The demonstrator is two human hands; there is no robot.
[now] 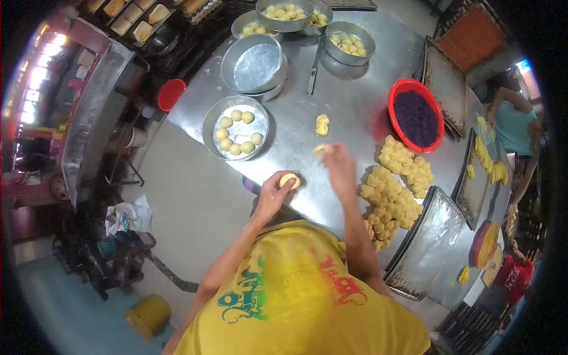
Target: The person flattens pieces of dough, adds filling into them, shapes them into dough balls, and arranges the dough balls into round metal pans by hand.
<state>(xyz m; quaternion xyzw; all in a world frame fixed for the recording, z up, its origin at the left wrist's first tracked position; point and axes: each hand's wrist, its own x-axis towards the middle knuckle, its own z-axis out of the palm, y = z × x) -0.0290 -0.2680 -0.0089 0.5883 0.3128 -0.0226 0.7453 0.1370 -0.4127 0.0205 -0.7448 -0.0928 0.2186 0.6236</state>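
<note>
My left hand point(277, 192), near the table's front edge, has its thumb and fingers closed round a small, round piece of yellow dough point(289, 179). Smeared by motion, my right hand point(338, 165) is over the steel table just to the right. A yellow piece of dough point(319, 150) shows at its fingertips; whether the fingers grip it I cannot tell. Farther forward lies another lump of dough point(322, 125). A round metal pan point(208, 131) to the left holds several dough balls point(225, 122) along its wall. Clustered dough pieces point(387, 195) lie right of my right hand.
A red basin point(441, 127) holds dark purple crumbly filling point(415, 118). Stacked round pans point(254, 62) and a long-bladed tool point(312, 80) are farther back. Flat trays point(429, 242) line the right side. A person in a teal top point(513, 127) stands beyond them.
</note>
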